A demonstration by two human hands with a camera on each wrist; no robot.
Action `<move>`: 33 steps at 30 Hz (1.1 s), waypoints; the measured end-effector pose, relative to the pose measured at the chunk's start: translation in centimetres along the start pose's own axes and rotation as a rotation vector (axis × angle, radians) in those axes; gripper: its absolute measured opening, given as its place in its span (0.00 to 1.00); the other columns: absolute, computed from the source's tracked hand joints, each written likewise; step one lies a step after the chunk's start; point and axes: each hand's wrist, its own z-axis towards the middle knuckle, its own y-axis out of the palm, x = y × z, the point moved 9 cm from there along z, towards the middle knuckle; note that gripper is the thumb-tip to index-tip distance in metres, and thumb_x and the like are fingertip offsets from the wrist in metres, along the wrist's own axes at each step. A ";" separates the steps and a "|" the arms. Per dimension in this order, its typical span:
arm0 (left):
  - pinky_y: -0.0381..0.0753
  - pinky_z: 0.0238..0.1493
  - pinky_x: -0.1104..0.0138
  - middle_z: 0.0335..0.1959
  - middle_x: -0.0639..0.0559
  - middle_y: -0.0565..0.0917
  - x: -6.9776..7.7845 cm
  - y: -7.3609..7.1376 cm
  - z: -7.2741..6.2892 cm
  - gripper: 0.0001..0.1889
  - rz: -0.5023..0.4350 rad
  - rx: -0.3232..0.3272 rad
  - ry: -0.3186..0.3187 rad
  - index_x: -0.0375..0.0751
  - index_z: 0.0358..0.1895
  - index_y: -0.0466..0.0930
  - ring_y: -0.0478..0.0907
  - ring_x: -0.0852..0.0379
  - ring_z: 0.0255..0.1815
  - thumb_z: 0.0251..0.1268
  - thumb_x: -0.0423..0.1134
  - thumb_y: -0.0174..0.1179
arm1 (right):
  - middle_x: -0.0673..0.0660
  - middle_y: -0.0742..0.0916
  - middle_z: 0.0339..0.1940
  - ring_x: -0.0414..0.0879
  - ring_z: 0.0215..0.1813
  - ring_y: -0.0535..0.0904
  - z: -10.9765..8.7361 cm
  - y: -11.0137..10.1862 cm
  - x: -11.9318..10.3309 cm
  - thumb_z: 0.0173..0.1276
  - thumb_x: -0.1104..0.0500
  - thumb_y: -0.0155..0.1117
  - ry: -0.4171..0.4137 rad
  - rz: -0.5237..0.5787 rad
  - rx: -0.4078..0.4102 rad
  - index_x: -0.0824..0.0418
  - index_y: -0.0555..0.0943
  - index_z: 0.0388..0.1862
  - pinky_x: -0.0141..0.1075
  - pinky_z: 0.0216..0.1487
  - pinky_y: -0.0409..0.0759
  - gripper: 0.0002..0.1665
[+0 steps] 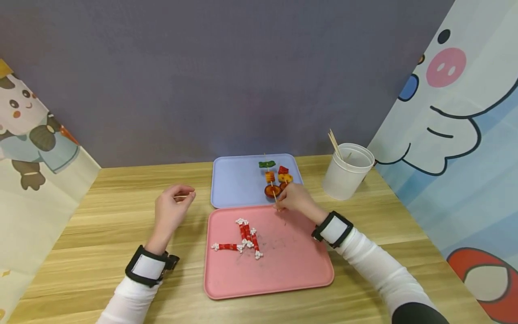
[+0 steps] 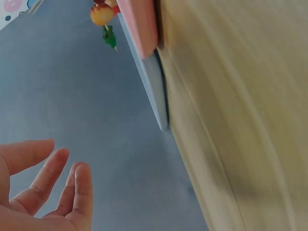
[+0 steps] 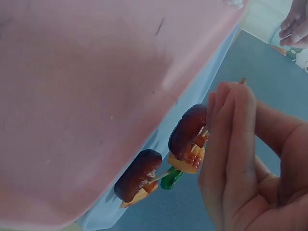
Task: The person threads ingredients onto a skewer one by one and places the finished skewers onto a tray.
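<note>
In the head view, my right hand (image 1: 297, 198) pinches the bare end of a wooden stick at the near edge of the blue tray (image 1: 234, 182). Two toy food skewers lie on that tray. One food skewer (image 1: 270, 176) carries green, yellow and brown pieces; the other food skewer (image 1: 285, 177) has red, yellow and brown ones, partly hidden by the hand. Which stick the fingers hold is hard to tell. My left hand (image 1: 171, 209) hovers over the table left of the trays. In the left wrist view, its fingers (image 2: 83, 187) are apart from the thumb, with nothing visible between them.
A pink tray (image 1: 291, 265) stands nearest me, bearing several red sticks (image 1: 228, 246) with knobbly white ends. At the back right is a white plastic bucket (image 1: 341, 180) with thin wooden sticks (image 1: 333, 143) leaning in it. A grey partition (image 1: 202, 81) rises behind the table.
</note>
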 end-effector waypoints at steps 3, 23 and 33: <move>0.80 0.38 0.74 0.39 0.42 0.85 -0.3 -0.3 -0.1 0.06 0.009 -0.001 -0.012 0.35 0.37 0.85 0.83 0.50 0.38 0.57 0.32 0.65 | 0.47 0.86 0.16 0.39 0.26 0.79 0.3 0.1 0.3 0.53 0.51 0.73 0.017 0.008 -0.003 0.55 0.90 0.23 0.34 0.36 0.76 0.09; 0.81 0.44 0.52 0.41 0.39 0.83 -0.6 -0.5 -0.1 0.07 0.026 -0.012 -0.036 0.33 0.38 0.84 0.82 0.44 0.41 0.59 0.33 0.63 | 0.47 0.86 0.15 0.38 0.23 0.79 1.1 1.0 0.9 0.53 0.51 0.74 0.087 0.015 -0.025 0.55 0.89 0.25 0.32 0.34 0.75 0.09; 0.81 0.43 0.54 0.41 0.40 0.83 -0.7 -0.4 -0.1 0.07 0.032 -0.015 -0.029 0.34 0.38 0.84 0.82 0.46 0.41 0.59 0.33 0.63 | 0.46 0.86 0.15 0.38 0.23 0.78 1.2 1.0 0.5 0.54 0.51 0.74 0.062 0.014 -0.038 0.55 0.89 0.25 0.30 0.32 0.73 0.08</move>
